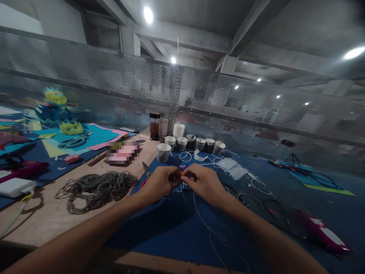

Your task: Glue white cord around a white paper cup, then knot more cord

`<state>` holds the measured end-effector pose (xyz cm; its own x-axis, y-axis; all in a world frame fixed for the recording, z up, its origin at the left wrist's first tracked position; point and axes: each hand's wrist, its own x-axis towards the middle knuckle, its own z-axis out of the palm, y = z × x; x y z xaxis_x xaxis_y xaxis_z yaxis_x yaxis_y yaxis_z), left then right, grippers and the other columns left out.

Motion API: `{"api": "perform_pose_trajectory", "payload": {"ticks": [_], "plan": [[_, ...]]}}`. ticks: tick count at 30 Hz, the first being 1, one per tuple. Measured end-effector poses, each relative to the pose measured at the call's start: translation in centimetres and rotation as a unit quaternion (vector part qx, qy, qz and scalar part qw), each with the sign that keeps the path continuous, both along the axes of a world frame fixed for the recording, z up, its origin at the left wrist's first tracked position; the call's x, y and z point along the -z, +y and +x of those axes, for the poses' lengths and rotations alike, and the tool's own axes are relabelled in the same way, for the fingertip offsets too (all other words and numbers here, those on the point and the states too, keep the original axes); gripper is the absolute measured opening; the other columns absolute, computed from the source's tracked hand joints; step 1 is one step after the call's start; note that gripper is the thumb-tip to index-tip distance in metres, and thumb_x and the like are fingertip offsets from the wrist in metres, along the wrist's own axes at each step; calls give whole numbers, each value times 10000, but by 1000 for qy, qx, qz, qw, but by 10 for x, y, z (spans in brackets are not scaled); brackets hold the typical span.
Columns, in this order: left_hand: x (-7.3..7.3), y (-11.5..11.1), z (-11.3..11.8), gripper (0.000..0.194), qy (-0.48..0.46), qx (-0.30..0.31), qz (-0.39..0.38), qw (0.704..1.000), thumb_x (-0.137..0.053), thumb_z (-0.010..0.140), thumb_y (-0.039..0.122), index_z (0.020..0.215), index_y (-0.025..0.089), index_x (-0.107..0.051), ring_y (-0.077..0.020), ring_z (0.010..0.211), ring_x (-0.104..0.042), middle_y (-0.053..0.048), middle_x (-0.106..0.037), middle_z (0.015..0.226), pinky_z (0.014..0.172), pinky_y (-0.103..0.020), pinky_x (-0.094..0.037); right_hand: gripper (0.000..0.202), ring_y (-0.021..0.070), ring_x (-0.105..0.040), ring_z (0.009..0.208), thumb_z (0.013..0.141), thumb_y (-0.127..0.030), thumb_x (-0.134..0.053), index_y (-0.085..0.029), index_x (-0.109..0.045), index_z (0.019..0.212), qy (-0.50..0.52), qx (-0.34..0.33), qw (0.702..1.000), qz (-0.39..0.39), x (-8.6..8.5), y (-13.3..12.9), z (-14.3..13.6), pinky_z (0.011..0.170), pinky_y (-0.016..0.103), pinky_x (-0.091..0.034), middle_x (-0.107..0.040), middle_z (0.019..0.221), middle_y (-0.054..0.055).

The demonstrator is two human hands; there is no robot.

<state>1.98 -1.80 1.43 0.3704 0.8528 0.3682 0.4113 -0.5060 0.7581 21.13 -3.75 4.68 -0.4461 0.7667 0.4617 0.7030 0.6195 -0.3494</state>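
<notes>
Over a dark blue sheet (159,232), my left hand (162,183) and my right hand (203,184) meet, fingertips pinched close together. Between them is a thin white string (196,207), whose loose ends trail down across the sheet. The exact pinch point is too small to make out. Just behind the fingers shows a small blue and red piece (183,167), mostly covered by my hands. Scissors with red handles (146,169) lie beside my left hand, their blades pointing away and the handles partly hidden.
Several paper cups (164,152) stand behind my hands, near a dark-lidded jar (154,127). A tangled grey cord bundle (99,188) lies left. Grey-blue scissors (75,140) rest on coloured sheets. At right is a purple glue gun (323,232) with cables. Perforated metal panels (199,89) border the back.
</notes>
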Motion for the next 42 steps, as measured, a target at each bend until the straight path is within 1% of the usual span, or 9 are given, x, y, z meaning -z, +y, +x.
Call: {"api": "perform_pose_trajectory", "payload": {"ticks": [5, 8, 11, 16, 23, 28, 33, 36, 42], "plan": [[-1, 5, 0, 148, -89, 101, -156, 979, -681, 759, 300, 741, 154, -669, -92, 510, -515, 7, -643, 634, 489, -197, -368, 141, 134, -591, 689, 854, -312, -647, -183, -702, 845, 112, -50, 978, -169, -6, 18, 12, 643, 256, -418, -674, 755, 4], [-6, 5, -1, 197, -152, 113, -205, 960, -723, 746, 341, 769, 153, -668, -78, 469, -513, 0, -665, 660, 465, -196, -368, 168, 152, -622, 732, 836, -329, -658, -165, -695, 839, 174, -77, 955, -226, -6, 25, 14, 683, 265, -453, -692, 789, 22], [-10, 4, -2, 214, -199, 84, -204, 955, -736, 743, 349, 771, 148, -669, -74, 490, -520, -6, -671, 671, 469, -188, -355, 167, 153, -614, 719, 851, -324, -637, -165, -688, 860, 176, -61, 963, -196, -1, 24, 11, 663, 260, -445, -686, 783, 21], [-8, 7, -3, 188, -229, 33, -181, 956, -701, 765, 331, 758, 149, -656, -75, 506, -511, 8, -645, 658, 469, -183, -331, 129, 134, -572, 674, 895, -319, -606, -212, -679, 907, 84, -13, 995, -58, 7, 12, 2, 629, 247, -398, -667, 780, 0], [-5, 4, 0, 129, -119, -20, -81, 989, -646, 780, 276, 755, 151, -666, -102, 511, -496, 27, -579, 571, 482, -200, -335, 130, 150, -606, 760, 943, -279, -542, -214, -648, 978, -51, -10, 997, 64, 6, -4, -3, 664, 259, -391, -661, 924, 34], [-3, -1, 2, 118, -32, -1, -14, 999, -650, 768, 256, 711, 154, -666, -109, 561, -488, 21, -584, 595, 512, -205, -342, 96, 136, -577, 711, 899, -283, -604, -216, -670, 919, -13, -8, 999, 31, 1, 1, 1, 646, 256, -396, -656, 870, 22], [-4, 2, 1, 160, -105, 98, -183, 973, -689, 756, 308, 734, 154, -652, -91, 492, -516, 5, -648, 643, 473, -201, -366, 132, 144, -602, 709, 858, -300, -629, -183, -689, 845, 124, -46, 980, -149, -3, 19, 10, 653, 258, -439, -676, 775, 10], [-8, 3, -1, 207, -171, 114, -233, 950, -733, 738, 345, 758, 153, -660, -71, 460, -504, -4, -679, 671, 451, -191, -344, 166, 156, -625, 739, 838, -326, -646, -165, -685, 831, 177, -72, 957, -218, -2, 26, 11, 687, 270, -466, -690, 784, 18], [-13, 3, -1, 209, -286, 66, -278, 915, -774, 716, 318, 733, 148, -653, -35, 480, -456, 21, -646, 669, 448, -166, -252, 152, 134, -568, 677, 869, -290, -605, -191, -699, 934, 185, -39, 973, -136, 2, 16, 4, 634, 245, -421, -644, 751, -1]]}}
